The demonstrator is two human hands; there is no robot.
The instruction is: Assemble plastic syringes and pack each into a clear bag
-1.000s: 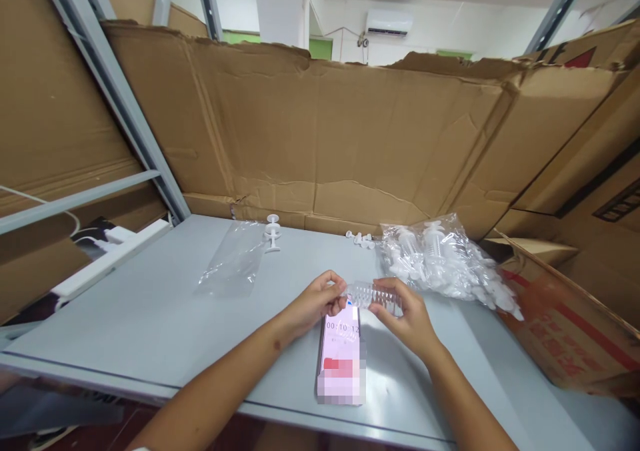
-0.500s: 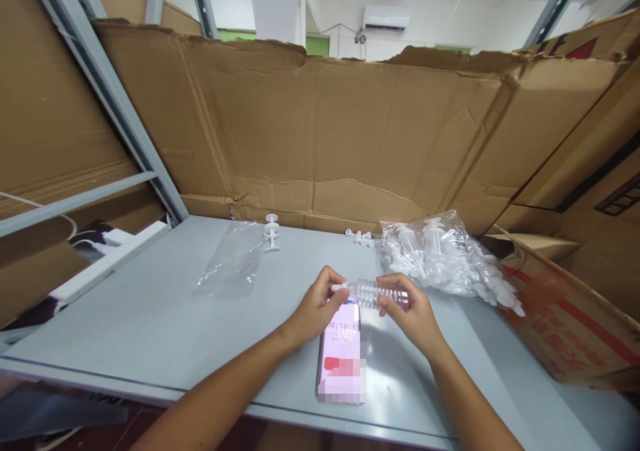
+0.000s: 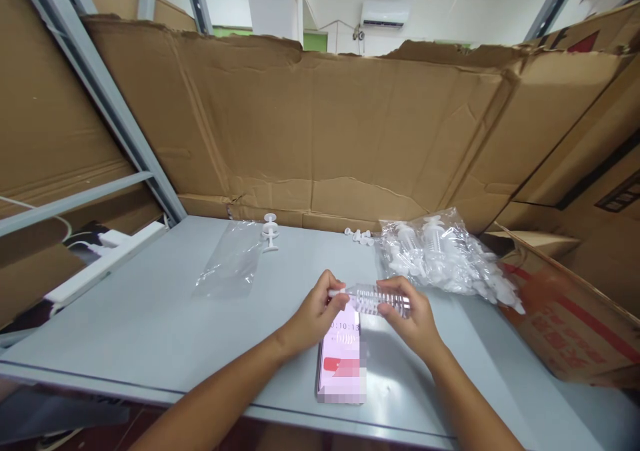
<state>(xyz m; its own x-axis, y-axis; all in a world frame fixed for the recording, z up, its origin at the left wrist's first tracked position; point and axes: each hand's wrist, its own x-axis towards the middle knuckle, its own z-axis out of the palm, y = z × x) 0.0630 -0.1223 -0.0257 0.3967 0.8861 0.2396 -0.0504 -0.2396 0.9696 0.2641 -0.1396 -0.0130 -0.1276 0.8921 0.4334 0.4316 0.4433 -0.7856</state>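
Observation:
Both my hands hold a clear plastic syringe [image 3: 373, 297] sideways just above a phone [image 3: 342, 357] lying on the grey table [image 3: 150, 324]. My left hand [image 3: 315, 311] pinches the white tip end of the syringe. My right hand [image 3: 407, 314] is wrapped round the barrel end, fingers closed.
A clear bag full of white syringes [image 3: 440, 254] lies at the right. A flat empty clear bag [image 3: 233, 261], a single white plunger [image 3: 271, 229] and several small white caps [image 3: 361, 236] lie near the back. Cardboard walls [image 3: 350, 124] surround the table, with a cardboard box [image 3: 570, 317] at the right.
The syringe's white tip now sticks out further past my left fingers. Both hands have stayed above the phone, shifting only slightly.

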